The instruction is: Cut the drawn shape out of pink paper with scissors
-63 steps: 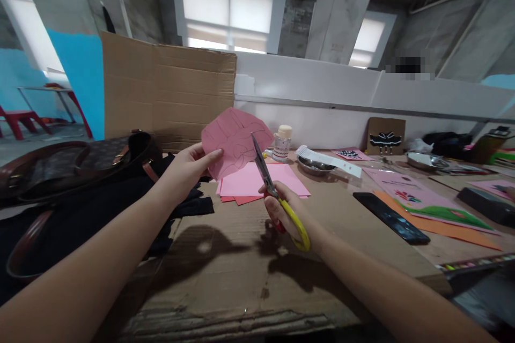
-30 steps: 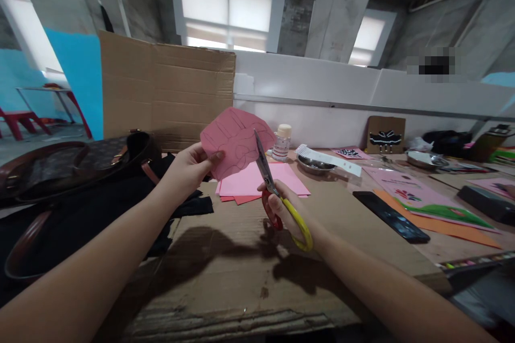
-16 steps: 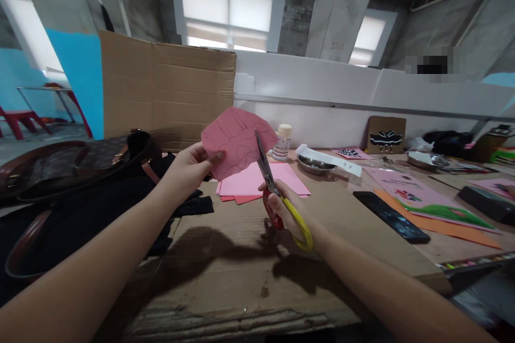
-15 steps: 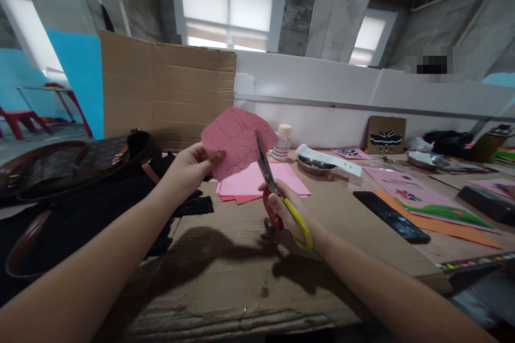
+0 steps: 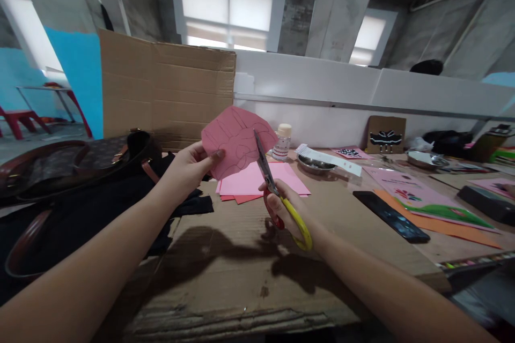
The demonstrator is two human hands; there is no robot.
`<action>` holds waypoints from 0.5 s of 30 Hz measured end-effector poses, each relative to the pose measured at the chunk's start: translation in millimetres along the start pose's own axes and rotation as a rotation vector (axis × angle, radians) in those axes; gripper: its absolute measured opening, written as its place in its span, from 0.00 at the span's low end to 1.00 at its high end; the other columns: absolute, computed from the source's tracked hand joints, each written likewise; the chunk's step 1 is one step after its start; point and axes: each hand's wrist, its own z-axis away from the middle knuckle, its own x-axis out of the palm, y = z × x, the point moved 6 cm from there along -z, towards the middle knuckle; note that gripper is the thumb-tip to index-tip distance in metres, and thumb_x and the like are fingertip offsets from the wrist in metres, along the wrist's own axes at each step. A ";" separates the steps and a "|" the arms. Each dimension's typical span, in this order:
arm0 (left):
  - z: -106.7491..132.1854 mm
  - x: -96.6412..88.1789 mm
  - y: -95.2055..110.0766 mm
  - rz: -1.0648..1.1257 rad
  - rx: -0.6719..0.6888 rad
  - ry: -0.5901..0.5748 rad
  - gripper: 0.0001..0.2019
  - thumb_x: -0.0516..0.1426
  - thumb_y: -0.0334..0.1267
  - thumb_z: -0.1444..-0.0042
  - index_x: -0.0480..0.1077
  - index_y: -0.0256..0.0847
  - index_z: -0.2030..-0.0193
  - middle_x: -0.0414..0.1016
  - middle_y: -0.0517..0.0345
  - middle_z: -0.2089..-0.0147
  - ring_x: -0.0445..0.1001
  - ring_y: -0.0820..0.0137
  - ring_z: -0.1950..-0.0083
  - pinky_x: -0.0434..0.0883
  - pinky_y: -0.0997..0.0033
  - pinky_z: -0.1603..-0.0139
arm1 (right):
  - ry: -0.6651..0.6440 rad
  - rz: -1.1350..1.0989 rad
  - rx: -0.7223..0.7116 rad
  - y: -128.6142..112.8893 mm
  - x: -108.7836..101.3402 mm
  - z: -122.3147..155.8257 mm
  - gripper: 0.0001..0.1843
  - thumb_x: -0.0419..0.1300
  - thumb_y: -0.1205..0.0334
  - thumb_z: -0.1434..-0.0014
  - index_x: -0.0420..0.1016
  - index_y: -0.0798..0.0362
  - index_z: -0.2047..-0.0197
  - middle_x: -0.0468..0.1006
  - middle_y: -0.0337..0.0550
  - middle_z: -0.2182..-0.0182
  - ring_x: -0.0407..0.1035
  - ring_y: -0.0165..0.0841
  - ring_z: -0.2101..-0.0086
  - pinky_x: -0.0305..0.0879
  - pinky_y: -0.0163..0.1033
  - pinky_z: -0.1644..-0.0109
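Observation:
My left hand pinches the lower left edge of a pink sheet of paper, thumb in front. Pencil-like lines of a drawn shape cover the paper, which is held up above the table. My right hand is wrapped round the handles of a pair of scissors, one handle yellow and one red. The blades point up and lie across the right part of the paper; how far they are apart is hard to see. Below the held piece lies a stack of pink and red paper on a cardboard sheet.
A brown handbag and dark cloth lie at the left. Behind stand a cardboard panel and a clear bottle. To the right are a metal bowl, a black phone and pink papers.
Both hands, the paper and the scissors stay almost in place. The scissor tip has shifted very slightly to the left.

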 end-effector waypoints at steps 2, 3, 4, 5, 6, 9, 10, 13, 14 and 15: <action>0.3 0.1 0.0 -0.001 -0.001 -0.003 0.21 0.68 0.50 0.49 0.78 0.41 0.52 0.82 0.51 0.55 0.78 0.63 0.58 0.76 0.65 0.58 | -0.002 0.001 0.004 -0.4 0.0 -0.3 0.27 0.54 0.37 0.35 0.67 0.51 0.48 0.61 0.33 0.75 0.56 0.28 0.77 0.56 0.34 0.73; 0.6 0.4 0.2 0.002 -0.002 -0.004 0.21 0.68 0.49 0.49 0.78 0.41 0.51 0.82 0.51 0.54 0.78 0.63 0.57 0.76 0.65 0.57 | -0.005 -0.001 0.006 -0.8 0.1 -0.4 0.27 0.54 0.37 0.35 0.67 0.52 0.48 0.61 0.33 0.75 0.56 0.28 0.77 0.56 0.34 0.73; 0.9 0.7 0.7 0.006 -0.002 -0.004 0.20 0.68 0.49 0.48 0.78 0.42 0.51 0.82 0.52 0.53 0.78 0.63 0.57 0.76 0.66 0.57 | -0.008 -0.003 0.008 -1.3 0.2 -0.5 0.27 0.55 0.36 0.35 0.67 0.52 0.48 0.61 0.33 0.74 0.56 0.28 0.76 0.56 0.34 0.73; 1.2 0.9 1.4 0.009 0.000 -0.004 0.20 0.68 0.49 0.48 0.78 0.42 0.51 0.82 0.51 0.53 0.79 0.63 0.56 0.76 0.65 0.56 | -0.009 -0.005 0.010 -1.8 0.3 -0.6 0.27 0.55 0.36 0.35 0.67 0.52 0.48 0.61 0.33 0.74 0.56 0.28 0.76 0.56 0.34 0.73; 1.3 1.0 2.1 0.012 0.002 -0.002 0.21 0.68 0.50 0.48 0.78 0.41 0.51 0.82 0.51 0.52 0.79 0.62 0.55 0.76 0.65 0.55 | -0.010 -0.007 0.012 -2.2 0.4 -0.6 0.27 0.55 0.36 0.36 0.67 0.52 0.49 0.61 0.33 0.74 0.56 0.28 0.76 0.56 0.34 0.73; 1.1 0.4 3.6 0.013 0.009 0.007 0.23 0.68 0.51 0.50 0.78 0.40 0.50 0.82 0.49 0.52 0.79 0.58 0.52 0.77 0.60 0.50 | -0.014 -0.011 0.012 -3.1 0.9 -0.4 0.27 0.56 0.36 0.36 0.67 0.52 0.49 0.61 0.33 0.74 0.55 0.28 0.76 0.56 0.34 0.73; 0.8 0.0 3.8 0.013 0.012 0.011 0.24 0.69 0.51 0.50 0.78 0.40 0.50 0.82 0.49 0.52 0.79 0.57 0.51 0.77 0.59 0.49 | -0.017 -0.013 0.009 -3.3 1.2 -0.3 0.27 0.56 0.37 0.36 0.67 0.52 0.49 0.61 0.33 0.74 0.55 0.28 0.76 0.55 0.34 0.73; 0.2 -1.2 3.7 0.010 0.013 0.020 0.25 0.69 0.52 0.51 0.78 0.40 0.50 0.82 0.49 0.53 0.79 0.57 0.50 0.77 0.59 0.48 | -0.024 -0.017 -0.004 -3.1 2.0 -0.4 0.26 0.56 0.37 0.35 0.67 0.52 0.49 0.61 0.33 0.75 0.55 0.27 0.77 0.54 0.34 0.74; 0.2 -1.2 3.7 0.009 0.012 0.020 0.25 0.69 0.52 0.51 0.78 0.40 0.50 0.82 0.49 0.52 0.79 0.57 0.50 0.77 0.59 0.49 | -0.026 -0.019 -0.008 -2.8 2.2 -0.6 0.26 0.56 0.37 0.35 0.67 0.52 0.49 0.60 0.32 0.75 0.54 0.27 0.77 0.54 0.34 0.74; 0.4 -1.1 3.8 0.007 0.011 0.018 0.25 0.69 0.52 0.51 0.78 0.40 0.50 0.82 0.49 0.52 0.79 0.57 0.50 0.77 0.60 0.49 | -0.026 -0.020 -0.011 -2.3 2.3 -0.7 0.26 0.56 0.38 0.35 0.67 0.52 0.49 0.60 0.32 0.75 0.54 0.27 0.78 0.54 0.34 0.74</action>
